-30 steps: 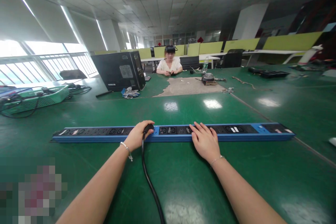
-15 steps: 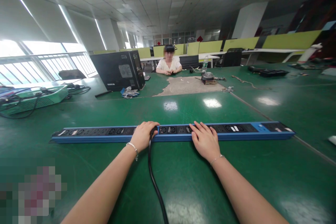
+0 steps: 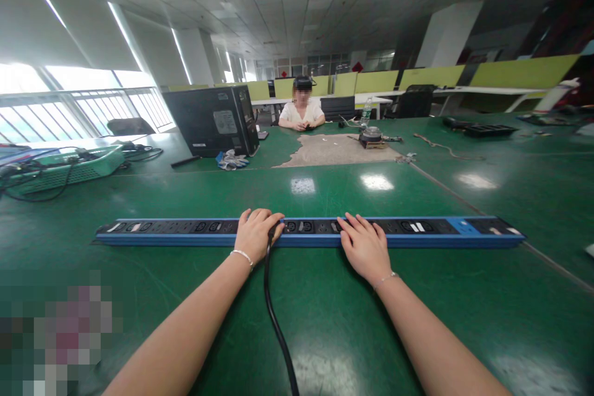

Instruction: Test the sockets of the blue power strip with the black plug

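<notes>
A long blue-and-black power strip lies across the green table before me, with rows of sockets along its top. My left hand is closed on the plug at the end of a black power cord, against the strip's middle; the plug is partly covered by my fingers. From there the cord runs down toward the near edge of the view. Right of it, my right hand rests on the strip with its fingers stretched out and slightly apart, holding nothing.
A black computer case stands at the back left, gloves beside it. Farther left is a green basket with cables. Across the table sits a person, near a bottle and a small device. A black tray lies right.
The view has shifted slightly. My left hand stays at the plug, its knuckles a little higher, while my right hand keeps its place on the strip.
</notes>
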The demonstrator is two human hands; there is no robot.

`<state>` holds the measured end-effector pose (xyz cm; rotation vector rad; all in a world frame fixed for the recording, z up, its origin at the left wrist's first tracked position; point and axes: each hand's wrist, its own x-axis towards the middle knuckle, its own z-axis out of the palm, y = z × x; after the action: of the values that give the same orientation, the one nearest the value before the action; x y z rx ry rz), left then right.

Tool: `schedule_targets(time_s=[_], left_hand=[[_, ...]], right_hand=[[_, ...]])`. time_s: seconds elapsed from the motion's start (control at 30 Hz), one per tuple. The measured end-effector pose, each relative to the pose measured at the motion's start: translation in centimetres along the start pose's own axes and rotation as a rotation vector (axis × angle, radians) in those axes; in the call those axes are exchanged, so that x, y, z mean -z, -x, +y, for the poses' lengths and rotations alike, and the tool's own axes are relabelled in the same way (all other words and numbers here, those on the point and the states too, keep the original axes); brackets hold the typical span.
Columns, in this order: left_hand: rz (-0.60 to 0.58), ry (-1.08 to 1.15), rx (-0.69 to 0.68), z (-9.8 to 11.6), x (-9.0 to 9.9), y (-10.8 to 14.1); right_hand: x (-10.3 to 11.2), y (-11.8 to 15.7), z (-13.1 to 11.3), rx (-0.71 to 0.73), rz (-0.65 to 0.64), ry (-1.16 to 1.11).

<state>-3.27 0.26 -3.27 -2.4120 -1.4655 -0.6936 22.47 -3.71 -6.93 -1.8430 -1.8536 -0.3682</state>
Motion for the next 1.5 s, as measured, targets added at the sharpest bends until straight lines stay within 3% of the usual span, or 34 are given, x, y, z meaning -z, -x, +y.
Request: schedule_targets(time_s=[0.33, 0.73, 1.1, 1.17, 1.27, 1.4, 1.5], left_hand=[[0.023, -0.094, 0.012, 0.1, -0.2, 0.2], [-0.089, -0.095, -0.02, -0.5, -0.2, -0.3], [0.031, -0.007, -0.018, -0.3, -0.7, 0.4], [0.156, 0.049, 0.014, -0.5, 0.2, -0.1], [0.393, 0.081, 0.093, -1.1, 2.9, -1.4], [0.383, 0.013, 0.054, -3.3, 6.0, -2.1], [0.329, 0.022, 0.093, -5.9, 5.7, -0.7]], right_hand=[[0.0, 0.0, 0.0, -0.007, -0.012, 0.012], [0.0, 0.0, -0.2, -0.011, 0.006, 0.003], [0.2, 0.1, -0.2, -0.019, 0.011, -0.017], [0.2, 0.1, -0.3, -0.019, 0.01, -0.013], [0.2, 0.1, -0.3, -0.013, 0.004, -0.003], [0.2, 0.1, -0.3, -0.012, 0.005, 0.01], [0.0, 0.0, -0.1, -0.004, 0.017, 0.02]])
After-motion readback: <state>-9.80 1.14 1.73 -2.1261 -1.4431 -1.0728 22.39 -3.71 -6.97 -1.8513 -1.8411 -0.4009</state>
